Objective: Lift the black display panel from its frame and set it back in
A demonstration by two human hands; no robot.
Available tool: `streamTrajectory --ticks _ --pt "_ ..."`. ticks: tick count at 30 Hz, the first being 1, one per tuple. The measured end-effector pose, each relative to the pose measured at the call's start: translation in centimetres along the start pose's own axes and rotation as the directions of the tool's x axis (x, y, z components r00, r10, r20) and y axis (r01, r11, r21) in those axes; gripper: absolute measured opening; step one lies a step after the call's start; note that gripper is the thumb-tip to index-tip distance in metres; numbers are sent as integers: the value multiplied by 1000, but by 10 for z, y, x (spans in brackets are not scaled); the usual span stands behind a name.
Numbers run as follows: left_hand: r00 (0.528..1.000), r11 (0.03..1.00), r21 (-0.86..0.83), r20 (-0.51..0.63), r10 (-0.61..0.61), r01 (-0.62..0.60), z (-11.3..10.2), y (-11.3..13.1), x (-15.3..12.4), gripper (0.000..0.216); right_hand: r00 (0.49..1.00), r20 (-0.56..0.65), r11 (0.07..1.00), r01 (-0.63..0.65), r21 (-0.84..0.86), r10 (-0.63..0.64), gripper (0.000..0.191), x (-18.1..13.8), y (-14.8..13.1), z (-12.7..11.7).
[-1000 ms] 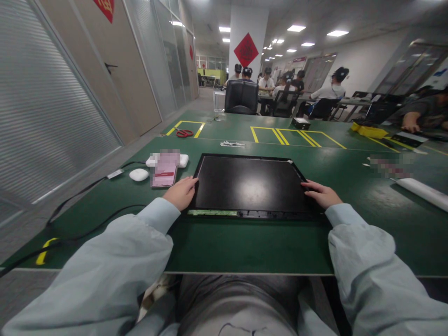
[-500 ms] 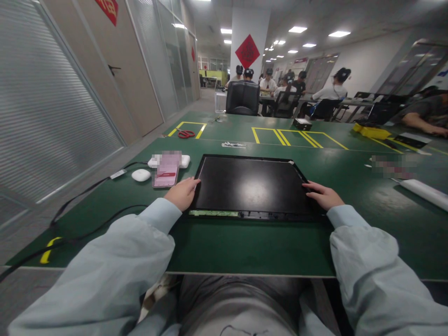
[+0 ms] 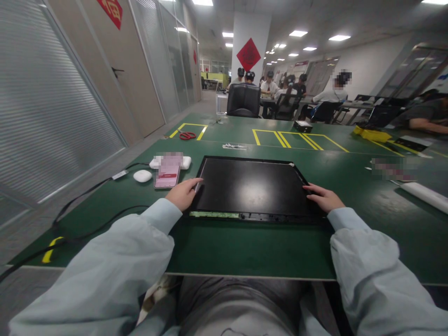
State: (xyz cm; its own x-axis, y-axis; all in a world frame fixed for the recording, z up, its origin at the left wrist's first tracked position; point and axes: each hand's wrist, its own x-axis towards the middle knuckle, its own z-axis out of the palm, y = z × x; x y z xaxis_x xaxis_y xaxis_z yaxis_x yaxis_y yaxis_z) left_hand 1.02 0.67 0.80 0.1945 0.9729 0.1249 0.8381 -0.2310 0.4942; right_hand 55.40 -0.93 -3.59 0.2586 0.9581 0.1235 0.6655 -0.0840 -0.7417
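A black flat screen panel (image 3: 250, 186) lies face up on the green table in front of me, with a strip of green circuit board (image 3: 214, 214) showing along its near edge. My left hand (image 3: 182, 193) grips the panel's left edge, its fingers reaching over the frame. On the opposite side, my right hand (image 3: 325, 197) holds the right edge, fingertips on the bezel. The undersides of both hands are hidden. To the left of the panel are a pink phone (image 3: 167, 175) and a rounded white object (image 3: 142, 176).
Red-handled scissors (image 3: 188, 135) rest near yellow tape marks on the green table (image 3: 252, 252). A black cable (image 3: 87, 191) runs over the left edge. Farther right are a white tube-like object (image 3: 425, 196) and a yellow item (image 3: 371, 134). Several people sit in the background.
The view has tilted up very slightly. Both hands keep their places on the screen panel; the left fingers lie marginally farther over its edge.
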Motion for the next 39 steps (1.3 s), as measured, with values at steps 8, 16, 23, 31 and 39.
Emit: streamTrajectory --ticks 8,16,23,31,39 --pt "972 830 -552 -141 -187 80 -1 9 -1 54 1000 -5 1000 4 13 -4 42 3 6 2" --pt "902 421 -893 -40 -430 161 -7 34 -6 36 1000 -9 1000 12 -24 -12 44 4 10 1" --pt "860 242 -959 3 -510 147 -4 38 -4 28 1000 0 999 12 -36 -12 45 3 8 0" --pt "864 130 -979 73 -499 158 -5 41 0 34 1000 -9 1000 -3 -20 3 46 2 8 1" --pt "889 58 -987 112 -443 153 -2 31 0 50 1000 -14 1000 -11 9 11 43 0 5 0"
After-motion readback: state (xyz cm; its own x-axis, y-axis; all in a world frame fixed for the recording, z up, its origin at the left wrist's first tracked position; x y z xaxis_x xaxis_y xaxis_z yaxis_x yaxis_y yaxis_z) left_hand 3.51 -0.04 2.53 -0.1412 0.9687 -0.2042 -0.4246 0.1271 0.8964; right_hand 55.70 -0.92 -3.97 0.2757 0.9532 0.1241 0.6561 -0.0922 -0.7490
